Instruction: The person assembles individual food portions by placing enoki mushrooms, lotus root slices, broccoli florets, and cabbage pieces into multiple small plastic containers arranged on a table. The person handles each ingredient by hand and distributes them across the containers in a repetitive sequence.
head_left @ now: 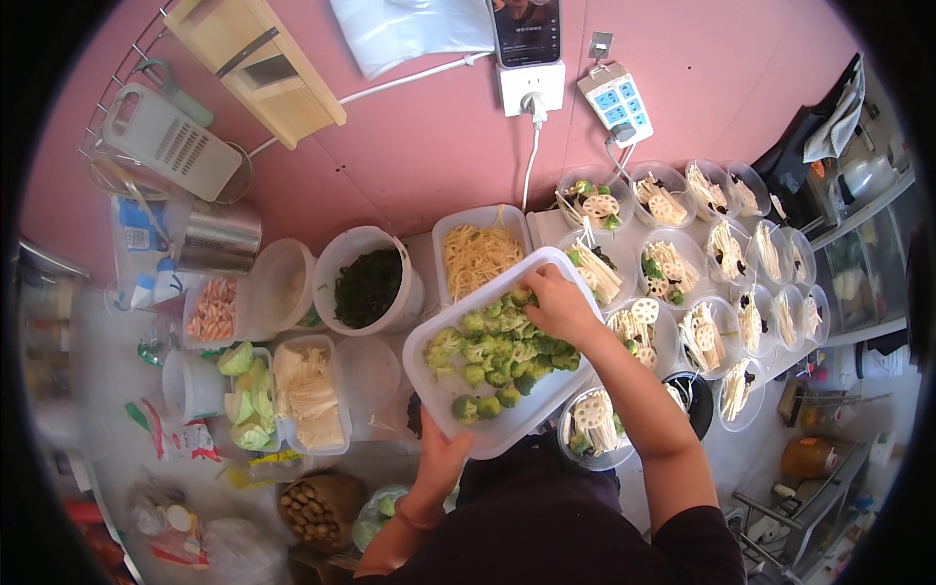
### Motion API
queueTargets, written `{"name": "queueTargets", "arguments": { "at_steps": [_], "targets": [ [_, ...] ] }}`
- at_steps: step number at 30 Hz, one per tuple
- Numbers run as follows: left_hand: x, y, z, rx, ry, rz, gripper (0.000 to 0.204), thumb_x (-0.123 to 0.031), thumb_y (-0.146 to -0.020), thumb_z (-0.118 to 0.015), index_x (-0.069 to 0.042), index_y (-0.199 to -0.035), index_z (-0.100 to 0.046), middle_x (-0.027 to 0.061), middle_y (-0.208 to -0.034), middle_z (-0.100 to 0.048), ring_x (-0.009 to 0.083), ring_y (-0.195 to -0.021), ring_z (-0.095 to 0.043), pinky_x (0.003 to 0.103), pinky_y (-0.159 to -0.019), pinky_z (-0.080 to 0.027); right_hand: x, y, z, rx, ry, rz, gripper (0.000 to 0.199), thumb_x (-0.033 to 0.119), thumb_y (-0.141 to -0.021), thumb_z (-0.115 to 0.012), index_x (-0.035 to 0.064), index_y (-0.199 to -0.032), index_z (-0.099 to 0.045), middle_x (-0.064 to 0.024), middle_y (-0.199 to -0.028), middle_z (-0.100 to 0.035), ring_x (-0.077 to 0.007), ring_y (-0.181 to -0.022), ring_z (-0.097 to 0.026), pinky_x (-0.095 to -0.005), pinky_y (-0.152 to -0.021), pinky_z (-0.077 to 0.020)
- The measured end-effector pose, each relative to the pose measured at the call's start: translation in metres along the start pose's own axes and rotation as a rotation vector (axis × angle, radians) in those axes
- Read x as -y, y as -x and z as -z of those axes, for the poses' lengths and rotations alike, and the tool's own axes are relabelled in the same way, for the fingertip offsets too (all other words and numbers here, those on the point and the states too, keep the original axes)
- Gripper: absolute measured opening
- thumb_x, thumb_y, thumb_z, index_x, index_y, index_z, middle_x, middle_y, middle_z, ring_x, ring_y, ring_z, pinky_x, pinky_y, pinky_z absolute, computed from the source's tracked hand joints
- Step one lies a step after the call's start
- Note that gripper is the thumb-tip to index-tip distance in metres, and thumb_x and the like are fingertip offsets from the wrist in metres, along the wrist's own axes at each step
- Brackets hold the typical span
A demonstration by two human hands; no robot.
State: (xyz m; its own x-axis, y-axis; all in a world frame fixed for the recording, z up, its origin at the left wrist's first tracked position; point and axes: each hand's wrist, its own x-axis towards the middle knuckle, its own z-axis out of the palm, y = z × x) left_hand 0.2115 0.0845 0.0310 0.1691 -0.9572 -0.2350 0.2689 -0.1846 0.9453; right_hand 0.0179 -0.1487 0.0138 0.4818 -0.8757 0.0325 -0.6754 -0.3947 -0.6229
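White plastic tub (429,363) of broccoli (497,356): left hand (441,463) is gripping near rim. Right hand (558,304) is closing on florets at far end, nearer the bowls (673,268).

pink wall (429,127), white socket (531,88) with plugged cable, white counter (117,380), even light.

A lit dark phone screen (526,29) stands against the pink wall; red-and-white wrappers (180,439) (crumpled) lie lower left.
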Motion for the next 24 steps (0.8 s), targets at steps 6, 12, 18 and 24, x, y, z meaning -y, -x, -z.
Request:
{"name": "queueTargets", "arguments": {
  "at_steps": [6,12,18,24],
  "targets": [
    [-0.006,-0.001,-0.008,-0.018,0.031,0.012,0.073,0.009,-0.08,-0.052,-0.005,-0.145,-0.02,0.0153,-0.133,-0.043,0.0266,-0.116,-0.053,0.04,-0.089,-0.055,-0.005,0.003,-0.009,-0.051,0.005,-0.135,0.037,0.019,-0.08,-0.069,0.009,-0.114,-0.061,-0.0206,-0.112,-0.049,-0.0396,-0.095,-0.06,-0.0457,-0.084,-0.0511],
    [-0.009,0.0,-0.012,-0.026,0.064,0.08,0.078,0.013,-0.081,-0.048,-0.006,-0.15,-0.017,0.0141,-0.142,-0.039,0.025,-0.127,-0.045,0.04,-0.103,-0.043,0.009,0.001,-0.002,-0.028,0.209,-0.186,0.035,0.034,-0.085,-0.069,0.0131,-0.111,-0.062,-0.0213,-0.103,-0.057,-0.0398,-0.086,-0.065,-0.0477,-0.075,-0.054],
    [0.004,-0.002,-0.006,-0.069,0.051,0.037,0.079,0.011,-0.078,-0.052,-0.003,-0.147,-0.017,0.0149,-0.139,-0.039,0.0262,-0.124,-0.047,0.04,-0.093,-0.052,0.005,0.0,0.007,-0.008,0.176,-0.193,0.035,0.045,-0.085,-0.065,0.0152,-0.105,-0.065,-0.0154,-0.086,-0.066,-0.0365,-0.078,-0.068,-0.0469,-0.067,-0.0543],
    [0.005,-0.008,-0.003,-0.03,-0.018,0.0,0.08,0.008,-0.079,-0.053,-0.003,-0.149,-0.016,0.0139,-0.141,-0.037,0.024,-0.128,-0.043,0.038,-0.101,-0.044,0.015,-0.008,0.013,-0.126,0.242,-0.234,0.034,0.044,-0.086,-0.064,0.0157,-0.105,-0.067,-0.0158,-0.089,-0.064,-0.036,-0.077,-0.066,-0.047,-0.066,-0.0532]
  ]
}}
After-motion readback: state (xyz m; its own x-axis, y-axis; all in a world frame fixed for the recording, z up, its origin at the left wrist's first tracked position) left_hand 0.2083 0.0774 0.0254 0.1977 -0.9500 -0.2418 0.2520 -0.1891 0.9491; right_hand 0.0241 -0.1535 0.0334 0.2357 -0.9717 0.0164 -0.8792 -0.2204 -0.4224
